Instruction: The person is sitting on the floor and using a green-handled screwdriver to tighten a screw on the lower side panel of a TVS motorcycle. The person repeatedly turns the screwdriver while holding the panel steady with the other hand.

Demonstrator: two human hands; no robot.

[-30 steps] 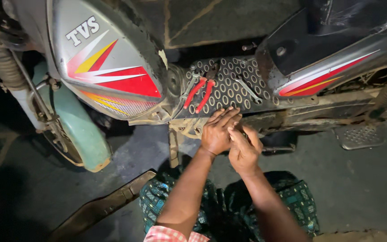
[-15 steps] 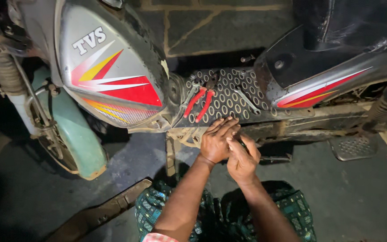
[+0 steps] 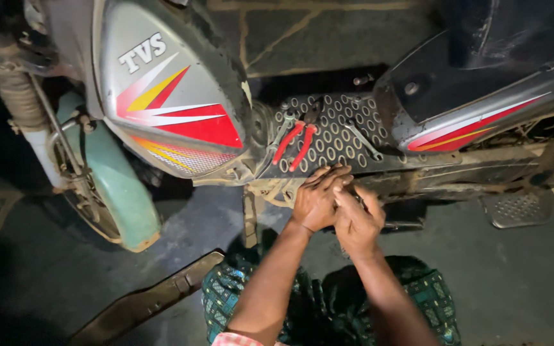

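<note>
Down by the footboard (image 3: pixel 338 138), we see both hands pressed close together at its lower edge, under the perforated metal plate of a scooter (image 3: pixel 181 109) that stands on a dark floor (image 3: pixel 501 288). Our left hand (image 3: pixel 317 200) lies on top, knuckles up, fingers curled down against the edge; our right hand (image 3: pixel 356 219) sits just beside and slightly below it, touching it, fingers bent toward the same spot. Both hands are closed around something small at the frame, but we cannot tell what it is, as the fingers hide it and the light is poor. Just above the hands, on the footboard, lie red-handled pliers (image 3: pixel 295 142), handles pointing down toward us, and near them to the right a slim metal spanner (image 3: pixel 361 141) lies slanted across the holes. Left of the footboard rises the grey front panel with red, yellow and white stripes, and below it the pale green mudguard (image 3: pixel 120 198) curves over the front wheel. To the right a grey side panel (image 3: pixel 482 109) with a red stripe runs off, and a footrest (image 3: pixel 522 208) juts out beneath it. A long dark flat part (image 3: pixel 149 301) lies on the floor at lower left, well apart from the hands. Our green patterned cloth (image 3: pixel 226 298) shows under the forearms
</note>
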